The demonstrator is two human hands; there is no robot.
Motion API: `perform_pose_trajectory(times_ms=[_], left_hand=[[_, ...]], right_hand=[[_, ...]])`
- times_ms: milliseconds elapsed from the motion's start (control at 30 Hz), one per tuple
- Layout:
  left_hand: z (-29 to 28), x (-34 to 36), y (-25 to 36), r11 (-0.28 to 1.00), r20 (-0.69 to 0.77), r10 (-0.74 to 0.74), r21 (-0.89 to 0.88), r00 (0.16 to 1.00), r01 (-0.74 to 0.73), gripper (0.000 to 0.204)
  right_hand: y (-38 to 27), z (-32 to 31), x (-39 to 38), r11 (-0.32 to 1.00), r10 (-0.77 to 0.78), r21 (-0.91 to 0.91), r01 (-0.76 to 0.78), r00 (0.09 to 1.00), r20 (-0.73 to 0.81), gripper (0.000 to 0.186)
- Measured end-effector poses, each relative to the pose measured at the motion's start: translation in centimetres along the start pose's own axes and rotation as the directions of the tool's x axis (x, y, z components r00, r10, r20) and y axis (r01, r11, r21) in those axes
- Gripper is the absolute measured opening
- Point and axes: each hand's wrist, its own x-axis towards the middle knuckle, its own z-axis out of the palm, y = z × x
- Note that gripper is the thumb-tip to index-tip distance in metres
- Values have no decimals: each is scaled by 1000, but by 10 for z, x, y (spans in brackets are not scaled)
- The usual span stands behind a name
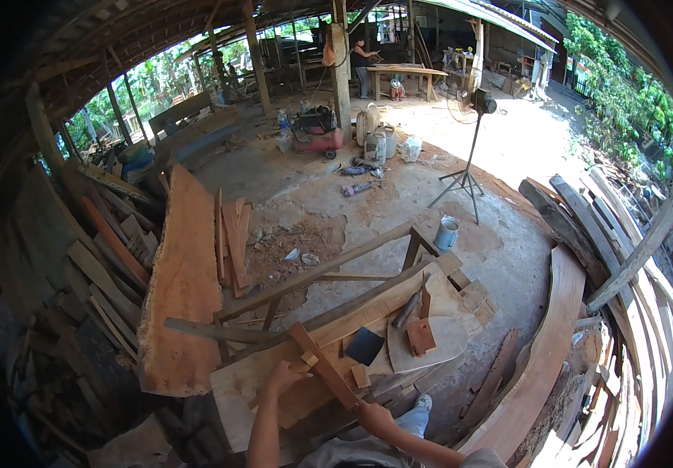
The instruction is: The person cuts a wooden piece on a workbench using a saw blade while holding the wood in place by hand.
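My left hand is closed at a small pale wooden block, which lies against a narrow reddish-brown board angled across the wooden workbench. My right hand grips the near end of that board, its fingers wrapped round it. Just right of the board are a dark square plate and a small loose wood piece. Farther right, a brown wooden block and a dark cylindrical piece rest on a pale rounded board.
A wide slab and stacked offcuts stand left; long planks line the right. Beyond are a wooden frame, metal bucket, stand fan, red compressor, several jugs and posts. A person stands by a far table.
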Motion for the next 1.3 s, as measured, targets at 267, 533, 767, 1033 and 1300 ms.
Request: perform_pose_trajectory(times_ms=[267, 533, 767, 1033, 1300], left_hand=[[9, 3, 5, 981, 54, -60, -181, 997, 69, 44], [36, -26, 40, 836, -250, 80, 544, 965, 72, 49], [28, 0, 15, 822, -293, -34, 536, 956, 193, 42], [0, 16, 7, 904, -114, -83, 410, 990, 123, 42], [1, 9, 12, 899, -74, -27, 434, 997, 57, 40]], right_hand=[[-52, 13, 77, 988, -147, 22, 153, 976, -163, 18], [-59, 13, 86, 985, -170, -18, 169, 972, -160, 17], [-60, 17, 83, 993, -118, -26, 116, 978, -173, 17], [-14, 0, -12, 991, 105, -76, -106, 994, -13, 19], [-74, 19, 91, 989, -143, -61, 133, 968, -208, 15]])
